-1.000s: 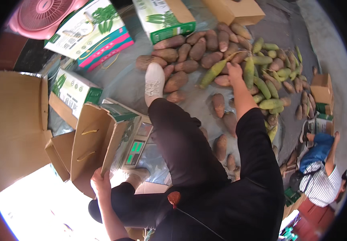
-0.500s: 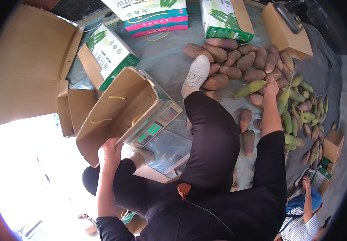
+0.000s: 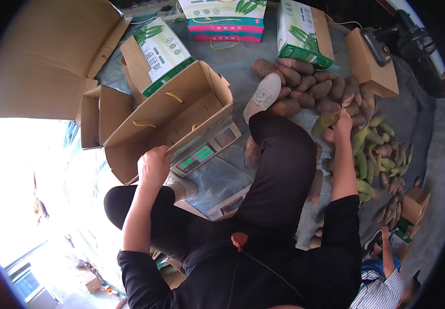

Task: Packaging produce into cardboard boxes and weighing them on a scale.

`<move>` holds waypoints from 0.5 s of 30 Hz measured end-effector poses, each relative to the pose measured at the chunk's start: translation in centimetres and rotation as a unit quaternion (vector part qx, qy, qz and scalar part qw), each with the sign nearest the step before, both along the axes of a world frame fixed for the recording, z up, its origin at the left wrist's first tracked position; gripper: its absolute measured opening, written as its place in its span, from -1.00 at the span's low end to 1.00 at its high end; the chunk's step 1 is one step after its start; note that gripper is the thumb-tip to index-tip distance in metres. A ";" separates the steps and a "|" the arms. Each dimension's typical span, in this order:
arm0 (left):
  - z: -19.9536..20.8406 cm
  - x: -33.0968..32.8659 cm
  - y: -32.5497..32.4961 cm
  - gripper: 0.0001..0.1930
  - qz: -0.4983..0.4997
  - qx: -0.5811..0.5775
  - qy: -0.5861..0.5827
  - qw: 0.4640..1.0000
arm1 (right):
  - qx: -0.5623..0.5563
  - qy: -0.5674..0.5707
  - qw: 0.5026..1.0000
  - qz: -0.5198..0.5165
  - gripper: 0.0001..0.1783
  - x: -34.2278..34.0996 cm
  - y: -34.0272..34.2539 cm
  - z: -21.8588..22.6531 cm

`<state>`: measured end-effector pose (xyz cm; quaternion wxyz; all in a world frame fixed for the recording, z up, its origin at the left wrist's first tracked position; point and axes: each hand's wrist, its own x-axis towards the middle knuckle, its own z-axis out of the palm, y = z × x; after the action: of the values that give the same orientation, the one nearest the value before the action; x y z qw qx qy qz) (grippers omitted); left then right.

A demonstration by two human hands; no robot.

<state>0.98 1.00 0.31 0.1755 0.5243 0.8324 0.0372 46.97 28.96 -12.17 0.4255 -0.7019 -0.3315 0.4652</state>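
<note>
My left hand (image 3: pixel 154 165) is closed on the near edge of an open cardboard carton (image 3: pixel 153 116) with yellow cord handles. No produce shows in the part of its inside that I can see. Just beside the carton is a digital scale (image 3: pixel 196 158) with a lit green display. Off to the right, my right hand (image 3: pixel 343 124) pinches the thin end of a green radish (image 3: pixel 324 123), which points down and left. Under and around it lie reddish-brown, potato-like roots (image 3: pixel 305 85), and a pile of green radishes (image 3: pixel 374 157) spreads to the right.
Printed green-and-white boxes (image 3: pixel 164 51) stand behind the carton, near a pink-and-teal box (image 3: pixel 226 30). A brown box (image 3: pixel 369 64) with a dark device on top is far right. My foot in a white shoe (image 3: pixel 265 91) borders the roots. Another person (image 3: pixel 382 283) is low right.
The whole view has shifted slightly. The green radish in my right hand now tilts more steeply downward. My left hand keeps its hold on the carton's edge.
</note>
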 end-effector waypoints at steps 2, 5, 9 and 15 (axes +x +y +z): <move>-0.1 0.3 0.3 -0.82 -0.004 0.001 -0.001 1.000 | 0.028 -0.050 0.997 0.043 -0.62 -1.4 -0.3 3.4; 0.0 0.2 0.2 -0.84 -0.007 -0.012 0.009 1.000 | 0.060 -0.013 0.992 0.109 -0.65 -5.9 -1.1 10.7; -0.1 0.0 -0.4 -0.84 -0.007 -0.006 0.014 1.000 | 0.185 0.183 0.924 0.279 -0.70 -11.3 -2.4 19.2; 0.2 0.2 -0.5 -0.82 -0.022 0.001 0.020 1.000 | 0.315 0.288 0.773 0.469 -0.76 -19.7 -3.8 28.4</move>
<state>1.15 0.52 0.52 0.1588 0.5434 0.8239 0.0234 27.23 25.20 16.25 0.4274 -0.1190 -0.6096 0.6569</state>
